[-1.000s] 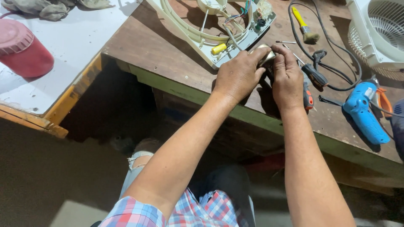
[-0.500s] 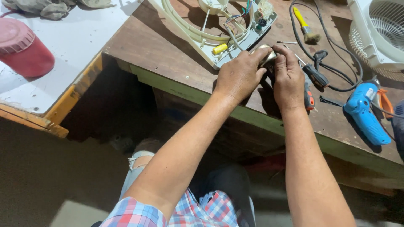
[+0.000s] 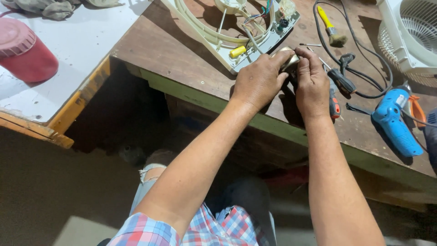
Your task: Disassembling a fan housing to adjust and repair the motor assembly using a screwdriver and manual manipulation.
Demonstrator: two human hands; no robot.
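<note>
Both my hands are pinched around one small rounded metallic part (image 3: pixel 287 58) at the corner of the cream plastic fan frame (image 3: pixel 218 43), right on the brown wooden surface (image 3: pixel 182 59). My left hand (image 3: pixel 260 81) wraps over it from the left, and my right hand (image 3: pixel 312 84) grips it from the right with the fingertips closed on it. The hands cover most of the part, so I can't tell what it is.

Around it, counting: one yellow cylinder-shaped capacitor (image 3: pixel 237 51) in the frame, one yellow-handled brush (image 3: pixel 331 28), one blue power tool (image 3: pixel 397 122) near the right edge, one black cable (image 3: pixel 350 68), and two screwdriver handles just beside my right hand, one black (image 3: pixel 342 82), one red-and-black (image 3: pixel 334 107) and half hidden. One white fan grille (image 3: pixel 409 32) is cut off top right, one red plastic container (image 3: pixel 25 50) at left.
</note>
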